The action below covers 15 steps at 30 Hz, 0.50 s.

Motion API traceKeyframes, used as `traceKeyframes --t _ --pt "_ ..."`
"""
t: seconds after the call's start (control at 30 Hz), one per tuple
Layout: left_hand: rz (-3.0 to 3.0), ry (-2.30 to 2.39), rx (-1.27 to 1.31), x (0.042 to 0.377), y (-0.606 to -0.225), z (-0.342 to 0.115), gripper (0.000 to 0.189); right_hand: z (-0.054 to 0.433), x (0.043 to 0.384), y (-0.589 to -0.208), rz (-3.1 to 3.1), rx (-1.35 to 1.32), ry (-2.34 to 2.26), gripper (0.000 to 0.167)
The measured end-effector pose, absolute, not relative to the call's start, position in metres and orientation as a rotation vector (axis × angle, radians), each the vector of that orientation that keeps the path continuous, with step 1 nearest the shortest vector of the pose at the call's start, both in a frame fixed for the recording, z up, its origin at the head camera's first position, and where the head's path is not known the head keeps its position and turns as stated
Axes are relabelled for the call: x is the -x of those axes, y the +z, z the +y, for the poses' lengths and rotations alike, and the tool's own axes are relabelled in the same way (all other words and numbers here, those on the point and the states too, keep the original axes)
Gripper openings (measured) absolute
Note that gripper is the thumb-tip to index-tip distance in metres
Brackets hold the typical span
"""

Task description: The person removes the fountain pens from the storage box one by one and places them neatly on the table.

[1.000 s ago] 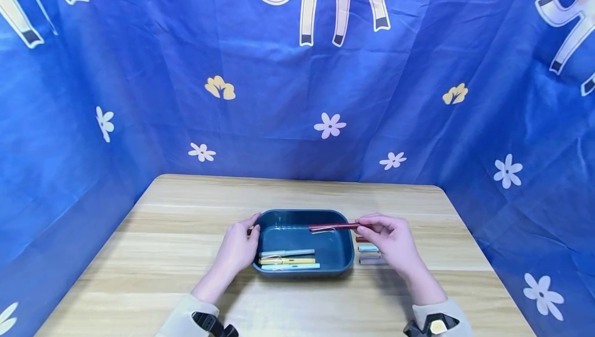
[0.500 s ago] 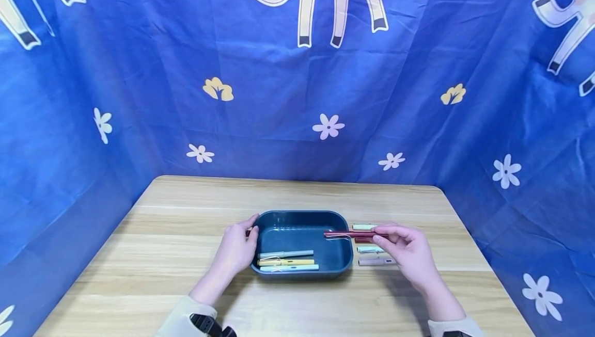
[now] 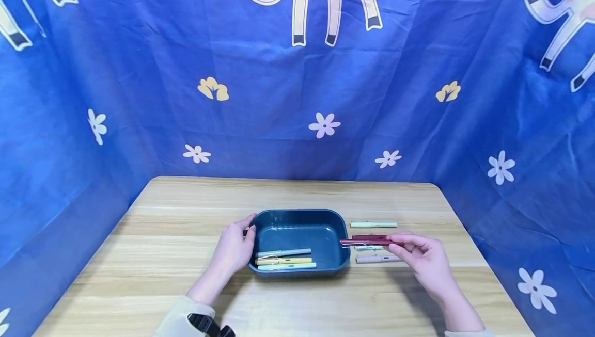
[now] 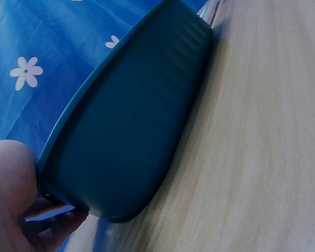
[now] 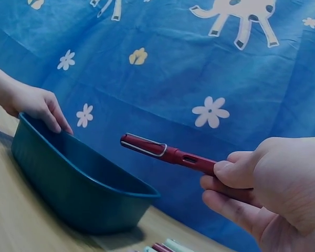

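A dark red fountain pen [image 3: 367, 243] with a wire clip is pinched by its barrel between the thumb and fingers of my right hand [image 3: 427, 262]. It points left in the air, its cap end overlapping the right rim of a dark teal basin [image 3: 321, 244] in the head view. My left hand [image 3: 234, 246] grips the basin's left end, thumb at the rim. Inside the basin, along its near side, lie a grey-blue pen [image 3: 284, 252], a yellow pen [image 3: 297, 261] and a pale blue pen [image 3: 287, 266].
Right of the basin, a pale green pen [image 3: 373, 225], a second dark red pen [image 3: 364, 237], a light blue pen [image 3: 367, 247] and a lavender pen [image 3: 372, 259] lie in a row on the wooden table [image 3: 297, 306]. A blue patterned curtain [image 3: 260, 135] surrounds it.
My right hand has drawn the dark red pen rightward and nearer, from over the basin to above the row of pens, uncovering the pale green one. My left hand keeps its grip.
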<state>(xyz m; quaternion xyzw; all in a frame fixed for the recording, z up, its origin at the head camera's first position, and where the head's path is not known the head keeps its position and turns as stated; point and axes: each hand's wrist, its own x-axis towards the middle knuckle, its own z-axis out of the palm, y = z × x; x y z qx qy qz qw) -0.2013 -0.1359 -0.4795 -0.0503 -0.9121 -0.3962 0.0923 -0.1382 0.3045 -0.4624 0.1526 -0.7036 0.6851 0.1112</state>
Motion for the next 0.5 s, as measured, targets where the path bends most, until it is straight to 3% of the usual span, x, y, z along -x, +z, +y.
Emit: traceKeyframes --t 0.5 --pt "-2.717 -1.211 0.134 0.201 -0.481 -0.136 0.044 0.328 0.124 -0.484 -2.139 -0.334 1.975 0.022"
